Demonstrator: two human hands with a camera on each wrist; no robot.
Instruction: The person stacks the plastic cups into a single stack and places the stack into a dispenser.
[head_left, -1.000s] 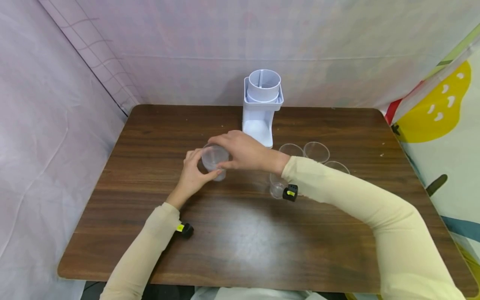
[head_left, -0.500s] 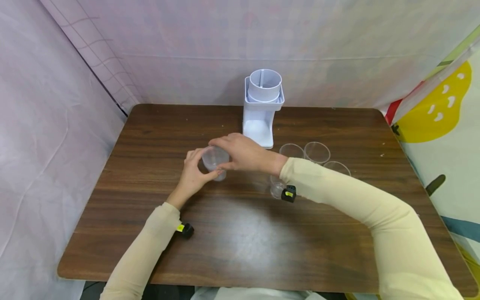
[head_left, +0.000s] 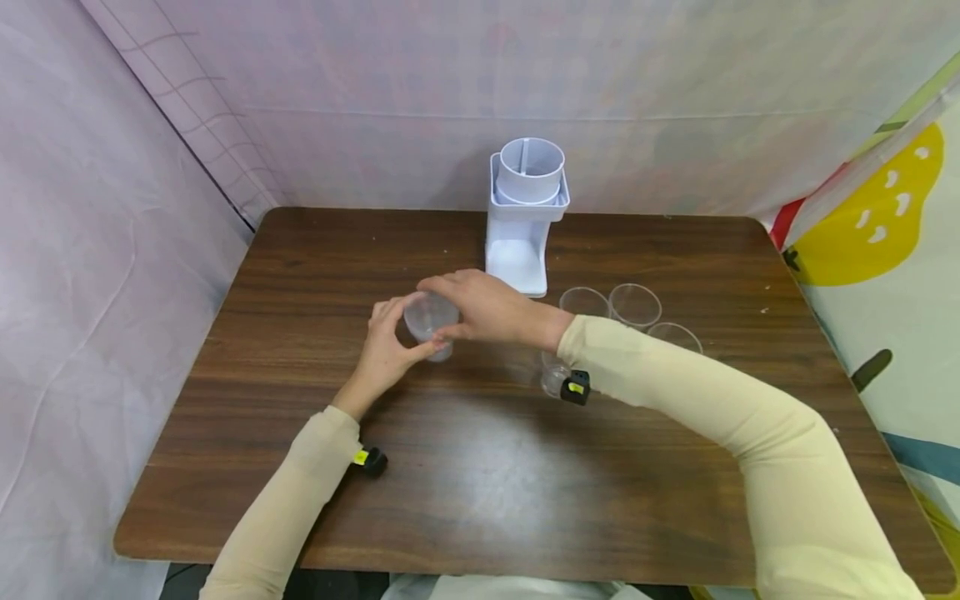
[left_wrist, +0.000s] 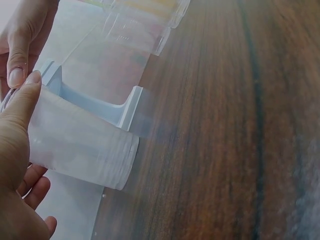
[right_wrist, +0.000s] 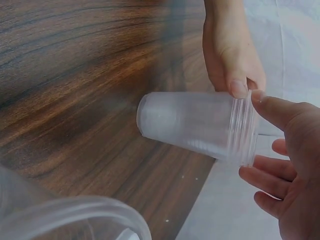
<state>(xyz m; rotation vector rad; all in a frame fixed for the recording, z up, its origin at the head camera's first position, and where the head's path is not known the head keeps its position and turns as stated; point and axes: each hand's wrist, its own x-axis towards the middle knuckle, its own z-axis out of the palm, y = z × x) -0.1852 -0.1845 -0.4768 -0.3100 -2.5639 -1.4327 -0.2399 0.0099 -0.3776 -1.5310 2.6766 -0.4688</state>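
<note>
almost nothing has moved; only your right forearm (head_left: pixel 675 392) has slid slightly leftward. your left hand (head_left: pixel 384 348) and right hand (head_left: pixel 491 308) are both clamped on the stacked clear cups (right_wrist: pixel 185 120), near their rims, in front of the white stand (head_left: pixel 516 265) and to its left. this tapered, smooth plastic should be light, slippery and easily dented; better you hold just under the ribbed rims, probably stiffer.
</note>
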